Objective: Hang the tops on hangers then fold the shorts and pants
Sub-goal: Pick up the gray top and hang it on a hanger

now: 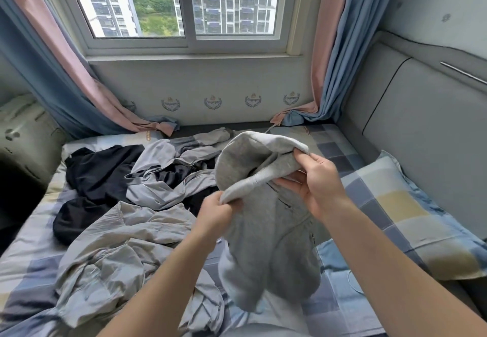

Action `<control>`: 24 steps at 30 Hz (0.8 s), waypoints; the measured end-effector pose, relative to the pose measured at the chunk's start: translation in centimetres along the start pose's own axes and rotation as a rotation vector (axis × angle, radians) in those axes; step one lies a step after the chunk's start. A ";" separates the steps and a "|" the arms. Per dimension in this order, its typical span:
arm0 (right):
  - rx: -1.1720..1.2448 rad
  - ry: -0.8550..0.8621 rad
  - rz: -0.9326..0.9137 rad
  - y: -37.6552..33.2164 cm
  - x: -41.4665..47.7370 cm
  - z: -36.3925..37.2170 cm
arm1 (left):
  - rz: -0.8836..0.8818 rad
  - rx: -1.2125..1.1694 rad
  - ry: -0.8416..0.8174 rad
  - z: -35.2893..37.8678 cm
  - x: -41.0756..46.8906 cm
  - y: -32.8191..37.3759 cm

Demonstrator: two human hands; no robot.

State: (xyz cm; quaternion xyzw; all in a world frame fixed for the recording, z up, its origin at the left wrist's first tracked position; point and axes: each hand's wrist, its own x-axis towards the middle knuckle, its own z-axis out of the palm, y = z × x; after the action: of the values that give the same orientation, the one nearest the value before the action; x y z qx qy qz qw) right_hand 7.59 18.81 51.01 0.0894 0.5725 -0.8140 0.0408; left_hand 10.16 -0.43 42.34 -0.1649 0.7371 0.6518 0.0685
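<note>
I have the hoodie (266, 231) lifted between both hands. My left hand (218, 211) pinches the lower rim of the hood (237, 160) with curled fingers and thumb. My right hand (320, 184), higher and to the right, has thumb and fingertips closed on the upper rim, the palm turned up under the cloth. The hood gapes open between the two hands, and the body hangs below them, its lower end slumped on the bed (334, 147) close to me.

I take the step in hand to be sorting out the neck so a hanger can go in. To do it well, I would slide both grips off the hood rim and down to the shoulder seams, then give one shake so the body drops straight and the sleeves fall free. The fleece looks heavy and limp; a pinch at the rim alone would let it twist.

I see no hanger, so one hand must let go to fetch it. I would hold the collar with my left.

A pile (158, 178) of other clothes lies left of my left hand; a pillow (411, 218) lies right of my right.
</note>
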 end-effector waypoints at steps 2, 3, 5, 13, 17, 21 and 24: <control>-0.015 -0.007 -0.020 0.1 -0.2 -0.4 | 0.032 -0.070 0.048 -1.1 0.4 1.0; -0.036 -0.019 -0.039 0.2 -0.2 -0.7 | 0.052 -0.099 0.069 -1.6 0.4 1.8; -0.089 -0.077 -0.071 0.5 -0.4 -1.4 | 0.110 -0.148 0.105 -2.4 0.3 3.3; -0.650 -0.391 -0.136 5.3 -1.9 -1.4 | 0.419 0.018 -0.094 -3.7 -2.0 7.3; -0.503 -0.534 0.027 7.9 -2.1 0.4 | 0.596 0.210 -0.348 -3.4 -2.6 8.6; -0.539 -0.537 0.009 8.2 -1.5 0.7 | 0.593 0.219 -0.337 -4.6 -1.8 8.4; -0.497 -0.534 -0.011 8.7 -1.8 0.6 | 0.544 0.156 -0.222 -5.5 -1.0 6.5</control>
State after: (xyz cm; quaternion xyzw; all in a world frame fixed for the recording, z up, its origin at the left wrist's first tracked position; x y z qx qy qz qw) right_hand 10.77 15.21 43.53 -0.1420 0.7225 -0.6448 0.2052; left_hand 9.51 -5.05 49.55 0.1166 0.7900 0.6016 -0.0158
